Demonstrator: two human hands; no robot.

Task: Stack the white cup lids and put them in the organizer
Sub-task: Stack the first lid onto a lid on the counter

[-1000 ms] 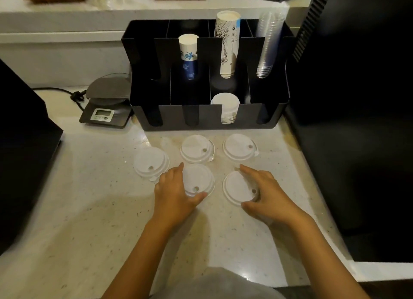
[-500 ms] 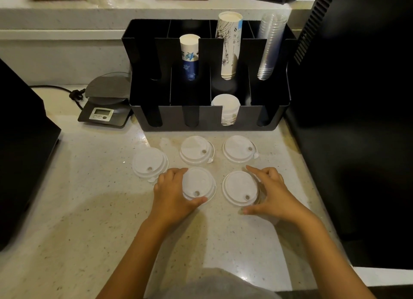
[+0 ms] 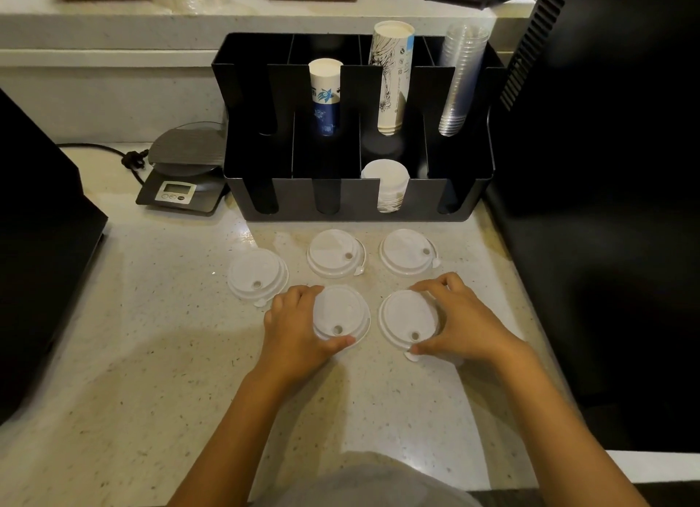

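Observation:
Several white cup lids lie flat on the speckled counter in front of a black organizer (image 3: 356, 207). My left hand (image 3: 295, 328) grips the near middle lid (image 3: 341, 313) by its rim, thumb at the front, fingers at the left edge. My right hand (image 3: 462, 317) grips the near right lid (image 3: 407, 317) the same way, fingers curled over its far edge and thumb by its tab. Three more lids rest apart from my hands: the left lid (image 3: 257, 275), the far middle lid (image 3: 335, 252), the far right lid (image 3: 407, 252).
The organizer holds paper cup stacks (image 3: 392, 74) and clear cups (image 3: 460, 78); its front slots hold one white stack (image 3: 386, 184). A digital scale (image 3: 182, 173) sits to its left. Dark machines flank the counter on both sides (image 3: 606, 203).
Both hands closed in on the two near lids; fingers now wrap their rims. The right hand's fingers curled over the far edge of the right lid.

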